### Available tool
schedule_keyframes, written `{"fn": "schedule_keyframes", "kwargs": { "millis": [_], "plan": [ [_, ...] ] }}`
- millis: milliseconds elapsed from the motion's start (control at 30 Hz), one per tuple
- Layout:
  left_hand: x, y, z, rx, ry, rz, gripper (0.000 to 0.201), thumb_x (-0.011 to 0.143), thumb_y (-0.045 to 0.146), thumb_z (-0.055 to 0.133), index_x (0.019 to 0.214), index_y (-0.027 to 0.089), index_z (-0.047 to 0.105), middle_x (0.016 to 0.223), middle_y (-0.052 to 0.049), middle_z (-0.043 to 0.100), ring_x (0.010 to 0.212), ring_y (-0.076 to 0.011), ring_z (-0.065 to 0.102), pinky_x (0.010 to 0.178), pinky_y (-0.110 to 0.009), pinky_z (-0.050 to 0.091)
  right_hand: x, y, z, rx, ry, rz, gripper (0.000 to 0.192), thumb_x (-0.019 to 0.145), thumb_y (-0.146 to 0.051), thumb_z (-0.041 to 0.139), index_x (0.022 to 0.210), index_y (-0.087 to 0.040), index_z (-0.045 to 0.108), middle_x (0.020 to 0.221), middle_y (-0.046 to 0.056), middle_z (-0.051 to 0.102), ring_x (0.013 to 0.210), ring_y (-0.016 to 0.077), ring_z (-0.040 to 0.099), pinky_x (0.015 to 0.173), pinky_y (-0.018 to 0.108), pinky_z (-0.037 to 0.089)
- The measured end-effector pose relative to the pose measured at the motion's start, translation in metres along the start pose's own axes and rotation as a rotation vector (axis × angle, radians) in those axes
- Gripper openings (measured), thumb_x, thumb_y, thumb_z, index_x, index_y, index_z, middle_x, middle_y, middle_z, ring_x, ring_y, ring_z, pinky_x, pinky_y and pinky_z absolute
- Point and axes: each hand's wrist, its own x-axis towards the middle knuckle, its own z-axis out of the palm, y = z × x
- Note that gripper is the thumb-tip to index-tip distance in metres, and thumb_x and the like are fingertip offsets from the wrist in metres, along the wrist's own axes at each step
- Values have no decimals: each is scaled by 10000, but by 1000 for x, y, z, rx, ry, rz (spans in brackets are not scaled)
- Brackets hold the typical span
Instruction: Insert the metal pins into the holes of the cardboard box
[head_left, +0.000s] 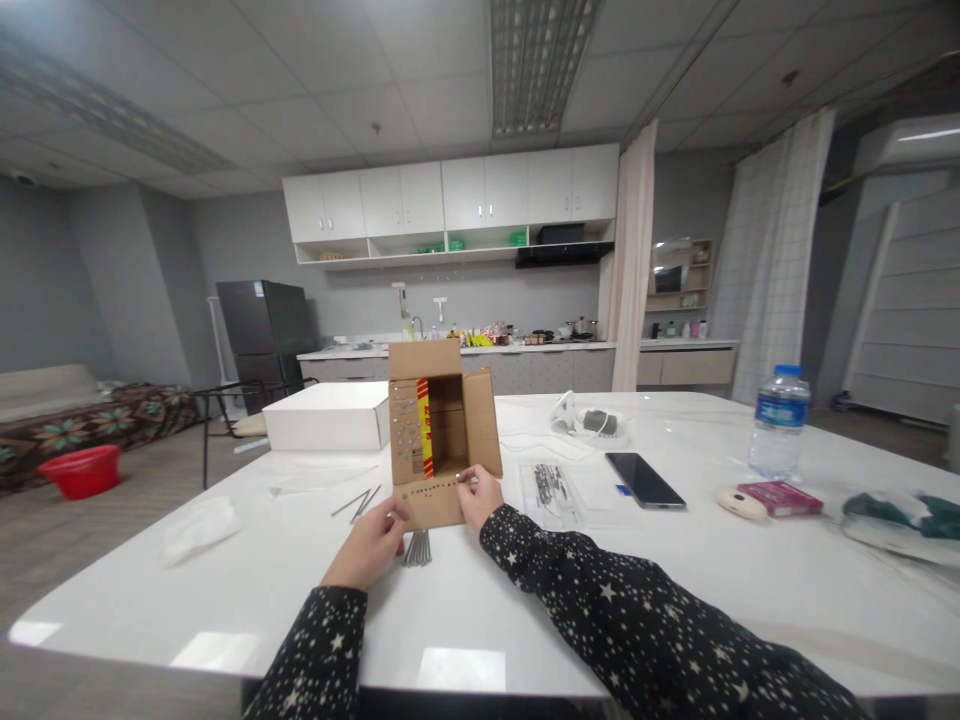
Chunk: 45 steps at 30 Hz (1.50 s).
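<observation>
An open cardboard box point(409, 440) stands on the white table, its opening towards me. Small round metal heads dot its left flap, beside a yellow and red tape strip. A row of small dark marks or holes crosses the lower flap point(429, 512). My left hand point(371, 540) grips that flap's left edge between thumb and fingers. At the flap's right side, the fingers of my right hand point(480, 495) are pinched together; a tiny pale spot shows at their tips, too small to name. Several thin metal rods, like long nails point(418, 548), lie fanned out below the flap.
Loose metal rods point(365, 503) lie left of the box. A white box point(326, 418) stands behind them. To the right are a clear case of small dark hardware point(551, 490), a phone point(645, 480), a water bottle point(780, 425) and a maroon packet point(780, 497).
</observation>
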Motion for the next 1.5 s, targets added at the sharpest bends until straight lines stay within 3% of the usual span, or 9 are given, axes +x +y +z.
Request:
{"fn": "schedule_keyframes", "kwargs": {
  "millis": [200, 400, 600, 833, 1267, 1367, 1500],
  "plan": [
    [0, -1, 0, 6, 6, 14, 102, 726, 289, 429, 775, 212, 474, 480, 43, 566, 478, -142, 518, 525, -265, 367, -2, -1, 2, 77, -17, -36, 153, 696, -172, 467, 825, -201, 543, 446, -79, 509, 404, 117, 500, 427, 200, 355],
    [0, 0, 0, 2, 20, 14, 99, 720, 277, 433, 772, 208, 482, 476, 40, 566, 482, -145, 524, 533, -267, 382, -1, 1, 3, 2, -12, 18, 116, 683, -157, 486, 780, -196, 538, 455, -73, 520, 426, 116, 524, 454, 199, 374],
    [1, 1, 0, 3, 20, 15, 95, 719, 278, 434, 769, 211, 478, 473, 39, 572, 479, -147, 525, 536, -270, 388, -5, -4, 2, 119, -57, -17, 173, 702, -165, 470, 855, -201, 542, 440, -83, 513, 368, 116, 495, 391, 192, 345],
    [-1, 3, -1, 2, 20, -5, 109, 727, 302, 447, 766, 210, 491, 477, 39, 575, 478, -148, 533, 527, -269, 386, -2, 0, 4, 22, -29, 41, 181, 696, -132, 487, 843, -185, 579, 457, -70, 539, 404, 113, 518, 455, 200, 387],
    [0, 1, 1, -31, 26, 3, 108, 707, 298, 454, 761, 210, 484, 465, 46, 559, 465, -145, 519, 509, -265, 379, 1, 1, 3, -130, 4, 5, 129, 693, -132, 529, 769, -170, 626, 631, -3, 626, 574, 127, 560, 565, 220, 406],
    [1, -2, 1, -39, 27, 6, 107, 700, 287, 455, 765, 209, 488, 465, 46, 559, 466, -147, 524, 507, -266, 378, -3, -3, 1, -157, -15, -53, 134, 695, -123, 523, 773, -175, 618, 595, -24, 592, 537, 114, 522, 533, 208, 366],
    [3, -2, 2, -16, 15, 0, 99, 710, 277, 434, 771, 215, 480, 478, 47, 562, 481, -149, 539, 523, -268, 381, -17, -13, -4, -286, -156, -218, 158, 724, -154, 519, 833, -203, 623, 507, -53, 520, 490, 112, 473, 498, 212, 282]
  ]
}}
